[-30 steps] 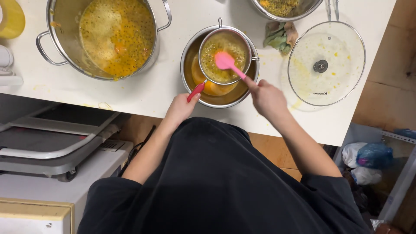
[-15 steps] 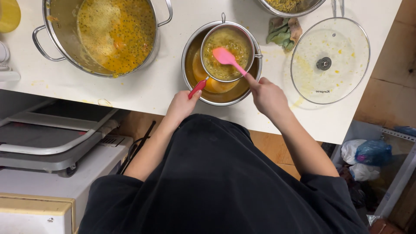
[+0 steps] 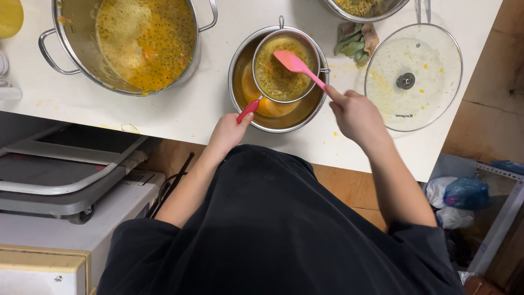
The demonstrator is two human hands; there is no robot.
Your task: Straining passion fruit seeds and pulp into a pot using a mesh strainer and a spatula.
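Both hands are closed on tools over a steel bowl: the left hand (image 3: 228,131) grips the red handle (image 3: 248,110) of a round wire-mesh strainer (image 3: 284,68), and the right hand (image 3: 355,114) is wrapped around the stem of a pink silicone spatula (image 3: 297,65), its blade lying on the seedy yellow pulp inside the strainer. The strainer sits on the rim of the steel bowl (image 3: 240,76), which holds smooth orange juice beneath it and stands near the front edge of the table, just ahead of the person's dark-clothed body.

The white table (image 3: 180,109) is flecked with yellow splashes and drips. Below and to the left of it stand a grey metal frame (image 3: 65,180) and a white appliance (image 3: 82,235); to the right are a brown floor and a metal rack (image 3: 507,218) with blue and white plastic bags (image 3: 458,199) beside it.

On the table are two steel pots: one large two-handled stockpot (image 3: 60,43) at the left, filled with seedy yellow-orange pulp, and a second pot (image 3: 349,11) cut off by the top edge. One glass lid (image 3: 412,76) lies knob-up just beside the right hand, spattered with pulp. One crumpled green-brown cloth (image 3: 357,41) lies between the bowl and the lid. A yellow container (image 3: 10,16) shows at the top left corner.
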